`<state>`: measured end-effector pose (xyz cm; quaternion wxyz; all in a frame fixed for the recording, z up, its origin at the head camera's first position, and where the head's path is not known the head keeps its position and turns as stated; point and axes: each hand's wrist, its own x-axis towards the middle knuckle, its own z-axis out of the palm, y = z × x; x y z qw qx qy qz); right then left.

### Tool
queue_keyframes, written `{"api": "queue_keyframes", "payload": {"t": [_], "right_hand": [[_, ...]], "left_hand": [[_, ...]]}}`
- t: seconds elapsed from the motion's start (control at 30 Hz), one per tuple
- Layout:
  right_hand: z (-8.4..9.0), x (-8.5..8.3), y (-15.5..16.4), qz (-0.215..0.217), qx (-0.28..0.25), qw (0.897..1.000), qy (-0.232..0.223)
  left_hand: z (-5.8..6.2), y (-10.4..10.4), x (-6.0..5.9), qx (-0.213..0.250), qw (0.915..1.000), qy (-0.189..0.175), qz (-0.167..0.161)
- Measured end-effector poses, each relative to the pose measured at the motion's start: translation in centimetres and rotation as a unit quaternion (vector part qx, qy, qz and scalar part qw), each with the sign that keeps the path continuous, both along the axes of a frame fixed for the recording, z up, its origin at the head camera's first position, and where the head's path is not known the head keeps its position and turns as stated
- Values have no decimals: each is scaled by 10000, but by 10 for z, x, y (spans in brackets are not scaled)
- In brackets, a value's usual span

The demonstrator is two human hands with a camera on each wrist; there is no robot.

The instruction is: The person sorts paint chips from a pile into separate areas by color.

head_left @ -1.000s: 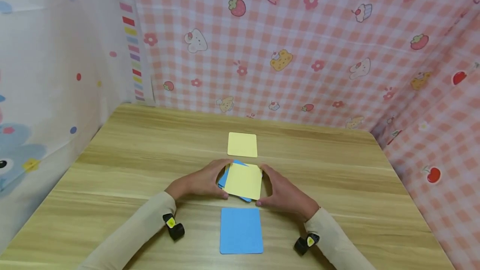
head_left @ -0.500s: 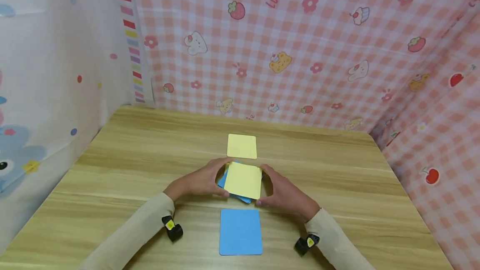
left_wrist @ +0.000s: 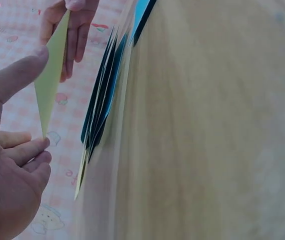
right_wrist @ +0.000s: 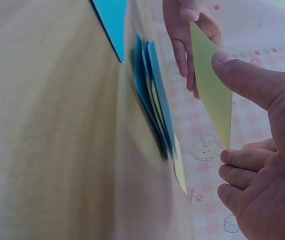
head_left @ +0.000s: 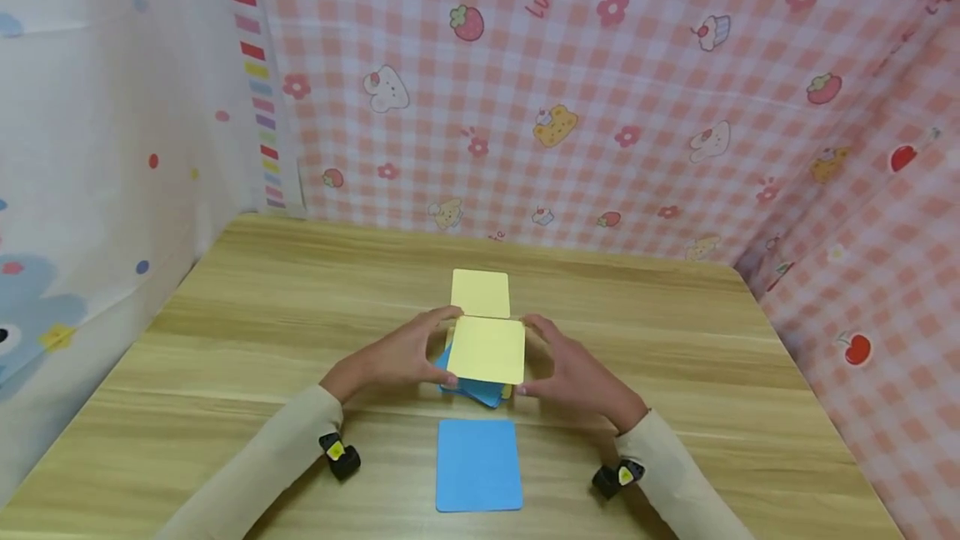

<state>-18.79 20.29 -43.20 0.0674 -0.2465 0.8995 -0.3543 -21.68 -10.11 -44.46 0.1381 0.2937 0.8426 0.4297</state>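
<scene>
Both forearms lay on table (head_left: 225, 315), converging. L hand (head_left: 393, 361) & R hand (head_left: 581, 377) pinched opposite edges of yellow card (head_left: 487, 349), lifted clear above blue/yellow stack (head_left: 480, 392). Room open both sides of grip. Yellow single card (head_left: 481, 292) just beyond, blue card (head_left: 478, 464) nearer body.

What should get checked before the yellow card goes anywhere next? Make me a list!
1. Yellow card held by both hands: ok, left hand and right hand pinch its edges.
2. Card lifted clear of the pile: ok, the wrist views show a gap.
3. Only one card lifted: ok, one thin sheet shows edge-on.
4. Pile tidy: not ok, cards are fanned.
5. Far yellow card uncovered: ok.
6. Blue card uncovered: ok.
</scene>
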Motion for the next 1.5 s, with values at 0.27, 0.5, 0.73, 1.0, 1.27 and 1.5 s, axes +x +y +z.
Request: {"api": "queue_keyframes", "payload": {"t": [0.27,0.5,0.73,1.0,1.27,1.5], "right_hand": [[5,-9,0,82,8,9999,63],[12,-19,0,58,-128,9997,194],[16,-29,0,73,-242,9991,327],[18,-40,-2,140,-361,9989,278],[15,-54,-5,216,-566,9982,-29],[15,-63,-8,252,-631,9976,-157]], "left_hand": [[7,-1,-5,159,9997,132,162],[16,1,-16,325,9990,285,144],[18,0,-26,295,9991,159,243],[18,-2,-33,312,9989,79,338],[18,-5,-40,344,9983,-113,464],[17,-7,-45,418,9975,-239,520]]}}
